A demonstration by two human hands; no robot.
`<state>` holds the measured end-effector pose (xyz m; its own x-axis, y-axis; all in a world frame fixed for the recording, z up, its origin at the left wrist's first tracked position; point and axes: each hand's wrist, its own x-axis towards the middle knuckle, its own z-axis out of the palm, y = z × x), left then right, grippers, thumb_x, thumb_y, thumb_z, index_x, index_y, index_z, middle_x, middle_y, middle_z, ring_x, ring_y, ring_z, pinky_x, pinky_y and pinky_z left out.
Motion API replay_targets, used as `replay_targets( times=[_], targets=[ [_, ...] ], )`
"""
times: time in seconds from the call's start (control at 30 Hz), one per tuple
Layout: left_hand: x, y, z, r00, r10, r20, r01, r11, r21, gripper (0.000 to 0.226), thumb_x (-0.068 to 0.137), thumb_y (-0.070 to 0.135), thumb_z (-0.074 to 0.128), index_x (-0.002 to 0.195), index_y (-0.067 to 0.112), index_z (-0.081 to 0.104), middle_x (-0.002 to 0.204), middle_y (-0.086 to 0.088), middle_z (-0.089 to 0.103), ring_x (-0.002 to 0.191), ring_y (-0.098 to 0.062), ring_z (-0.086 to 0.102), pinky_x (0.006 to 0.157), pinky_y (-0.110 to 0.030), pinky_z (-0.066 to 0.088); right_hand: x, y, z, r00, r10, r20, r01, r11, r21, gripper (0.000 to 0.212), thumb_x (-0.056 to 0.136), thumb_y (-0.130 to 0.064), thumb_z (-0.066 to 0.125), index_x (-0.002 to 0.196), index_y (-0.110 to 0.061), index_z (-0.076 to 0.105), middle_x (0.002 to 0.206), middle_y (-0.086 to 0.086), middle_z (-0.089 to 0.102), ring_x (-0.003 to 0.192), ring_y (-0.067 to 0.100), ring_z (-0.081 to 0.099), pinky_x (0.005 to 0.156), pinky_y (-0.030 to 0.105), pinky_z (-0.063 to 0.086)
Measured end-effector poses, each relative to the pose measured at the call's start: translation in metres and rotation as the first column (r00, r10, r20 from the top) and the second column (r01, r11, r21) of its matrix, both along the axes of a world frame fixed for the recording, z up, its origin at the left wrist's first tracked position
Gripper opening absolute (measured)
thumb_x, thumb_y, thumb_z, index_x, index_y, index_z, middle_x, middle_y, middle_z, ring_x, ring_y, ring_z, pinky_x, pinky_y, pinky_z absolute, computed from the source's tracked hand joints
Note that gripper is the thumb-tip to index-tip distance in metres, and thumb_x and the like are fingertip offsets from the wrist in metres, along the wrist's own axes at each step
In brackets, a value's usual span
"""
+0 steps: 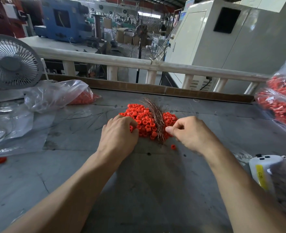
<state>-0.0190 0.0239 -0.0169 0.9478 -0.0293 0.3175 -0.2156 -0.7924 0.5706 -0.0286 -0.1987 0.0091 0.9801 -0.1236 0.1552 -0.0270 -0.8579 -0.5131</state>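
A heap of small red plastic rings (pixel 144 121) lies on the grey table (pixel 147 182), with a bundle of thin copper wires (pixel 156 117) lying across it. My left hand (pixel 120 133) rests on the heap's left edge, fingers curled round a red ring. My right hand (pixel 192 133) is at the heap's right edge; its thumb and fingers pinch together at the wire bundle, with something red between them. One loose red ring (pixel 173 146) lies just below the heap.
A clear bag with red rings (pixel 61 96) lies at the left beside a small grey fan (pixel 11 63). Fuller bags of red parts (pixel 280 101) sit at the right edge. A white device with a yellow label (pixel 263 170) lies near right. Another red ring (pixel 0 160) lies far left.
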Motion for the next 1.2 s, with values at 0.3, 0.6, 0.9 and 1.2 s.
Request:
replay_targets(
  times=[0.3,0.6,0.9,1.2],
  targets=[
    [-0.02,-0.028,0.005,0.942,-0.336,0.001,0.328,0.92,0.216,0.041,0.074,0.068,0.067,0.08,0.028,0.067,0.083,0.011,0.065,0.087,-0.011,0.061,0.08,-0.033,0.045,0.0,0.013,-0.006,0.987,0.041,-0.154,-0.045,0.999,-0.028,0.03,0.083,-0.058,0.078,0.072,-0.03,0.075,0.054,-0.012,0.066,0.049,0.007,0.059,0.05,0.026,0.045],
    [-0.021,-0.027,0.01,0.86,-0.505,0.071,0.481,0.849,0.218,0.023,0.081,0.05,0.074,0.094,0.031,0.066,0.085,0.015,0.063,0.087,-0.007,0.059,0.081,-0.027,0.043,0.003,0.015,-0.012,0.997,0.048,-0.055,-0.038,0.985,0.168,0.034,0.093,-0.047,0.07,0.065,-0.027,0.07,0.049,-0.008,0.062,0.038,0.002,0.049,0.042,0.022,0.036],
    [-0.016,-0.016,0.014,0.912,-0.365,0.185,0.407,0.854,-0.323,0.035,0.094,0.044,0.07,0.07,0.019,0.07,0.061,0.0,0.065,0.053,-0.018,0.053,0.052,-0.033,0.044,-0.007,0.021,-0.005,0.984,0.016,0.177,-0.042,0.988,0.145,0.03,0.095,-0.044,0.069,0.074,-0.022,0.068,0.063,-0.01,0.067,0.058,0.002,0.06,0.057,0.026,0.043],
    [-0.01,-0.005,0.028,0.923,-0.384,0.012,0.131,0.285,-0.95,0.029,0.088,0.04,0.067,0.083,0.012,0.073,0.061,-0.002,0.056,0.05,-0.012,0.04,0.047,-0.023,0.031,-0.017,0.044,0.002,0.894,0.349,0.281,-0.421,0.869,0.26,0.008,0.096,-0.02,0.073,0.099,-0.027,0.076,0.089,-0.019,0.073,0.088,-0.002,0.067,0.078,0.012,0.047]
  ],
)
